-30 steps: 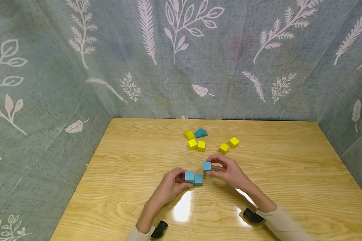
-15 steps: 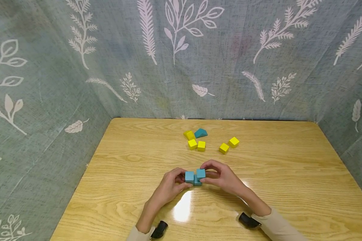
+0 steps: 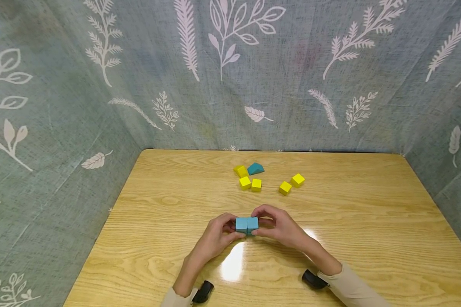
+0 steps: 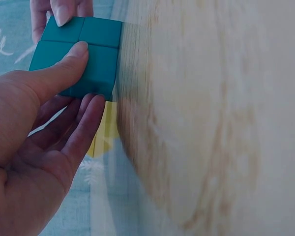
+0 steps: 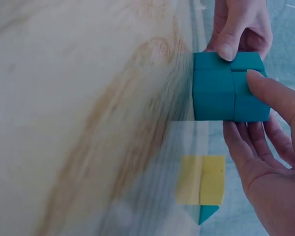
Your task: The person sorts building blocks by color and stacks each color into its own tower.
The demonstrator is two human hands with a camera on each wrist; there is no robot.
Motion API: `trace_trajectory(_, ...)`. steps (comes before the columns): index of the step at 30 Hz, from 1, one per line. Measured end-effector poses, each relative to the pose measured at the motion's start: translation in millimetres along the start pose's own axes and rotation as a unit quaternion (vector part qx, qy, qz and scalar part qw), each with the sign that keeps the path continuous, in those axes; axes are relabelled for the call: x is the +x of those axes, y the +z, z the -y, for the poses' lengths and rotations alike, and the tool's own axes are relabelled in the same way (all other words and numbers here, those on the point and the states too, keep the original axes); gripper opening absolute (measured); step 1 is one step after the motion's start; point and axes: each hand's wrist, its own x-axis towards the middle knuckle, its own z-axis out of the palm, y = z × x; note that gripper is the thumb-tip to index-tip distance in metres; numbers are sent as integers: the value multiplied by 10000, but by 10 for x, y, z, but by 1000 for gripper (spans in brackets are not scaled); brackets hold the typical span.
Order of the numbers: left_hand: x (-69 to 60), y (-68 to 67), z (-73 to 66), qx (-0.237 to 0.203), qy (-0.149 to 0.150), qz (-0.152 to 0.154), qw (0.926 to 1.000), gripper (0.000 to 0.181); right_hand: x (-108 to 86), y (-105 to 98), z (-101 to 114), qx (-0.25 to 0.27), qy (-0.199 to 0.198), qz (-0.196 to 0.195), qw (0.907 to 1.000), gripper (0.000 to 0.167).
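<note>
**Blue cubes [image 3: 241,224] stacked two on two, gripped from both sides**

Nearest, at the lower edge of the head view, are two beige sleeves [image 3: 355,285], with a black wrist camera [image 3: 202,292] at the left cuff and another at the right. A bright patch of glare [image 3: 232,262] shines on the desk [image 3: 157,204] between the forearms.

Beyond it, near the middle of the desk, the four cubes stand as one upright block, side by side in two layers, their faces touching along the seams. The left hand [image 3: 215,238] grips the left side, thumb across the near face with its tip by the crossing of the seams, fingers behind. The right hand [image 3: 285,228] pinches the upper right cube, thumb on its near face, fingers round the far side.

Farther off, well apart from the stack, lie two yellow cubes [image 3: 256,185] just beside each other, with a second yellow pair [image 3: 285,188] to their right, set on a slant. Behind the first pair are a yellow wedge [image 3: 241,171] and, close at its right, a blue wedge [image 3: 255,169].

Past the desk's far edge hangs a grey-blue cloth [image 3: 215,111] printed with pale leaves; it covers the sides too.
</note>
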Motion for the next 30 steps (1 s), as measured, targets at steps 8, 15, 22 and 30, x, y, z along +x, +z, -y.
trace_trajectory(8,2,-11,-24,79,-55,-3,10000,27,9,7,3,-128,4,-6,9999,36)
trace_trajectory(15,8,-9,-38,37,-33,11,10000,26,4,6,1,-371,-66,81,9993,38)
trace_trajectory(22,23,-1,-26,30,14,29,10000,26,37,-68,46,-879,-176,131,9959,40)
trace_trajectory(30,12,-6,-6,94,-31,19,9999,27,183,-273,154,-1650,-265,-95,9859,24)
